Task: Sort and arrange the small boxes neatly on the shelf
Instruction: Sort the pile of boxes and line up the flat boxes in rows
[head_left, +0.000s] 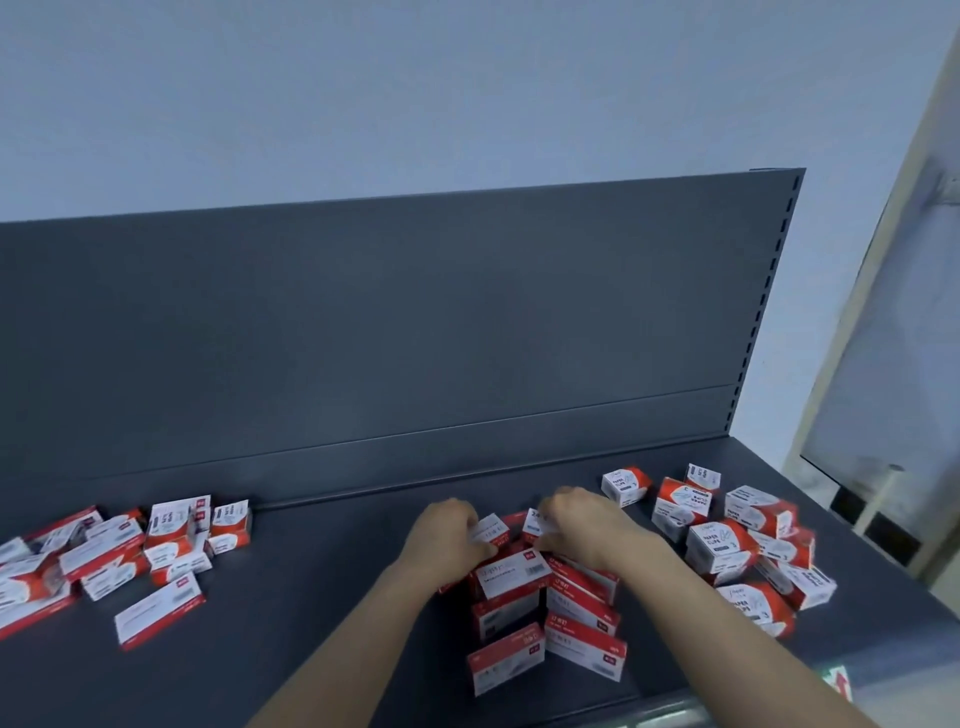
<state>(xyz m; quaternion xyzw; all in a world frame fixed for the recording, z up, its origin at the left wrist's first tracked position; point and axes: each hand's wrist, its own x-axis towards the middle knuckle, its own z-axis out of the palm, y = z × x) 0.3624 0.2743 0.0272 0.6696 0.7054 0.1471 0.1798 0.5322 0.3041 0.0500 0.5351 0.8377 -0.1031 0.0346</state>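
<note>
Dark shelf: back panel along far side, front lip near; bare surface between left box pile and centre stack, and behind the hands. Paper-clip boxes clustered right, near shelf end. Left hand pinches a small box at stack's far end; right hand grips another box just beside. Hands close, not touching. Stack runs near-to-far; individual boxes lie long axis left-right.
</note>
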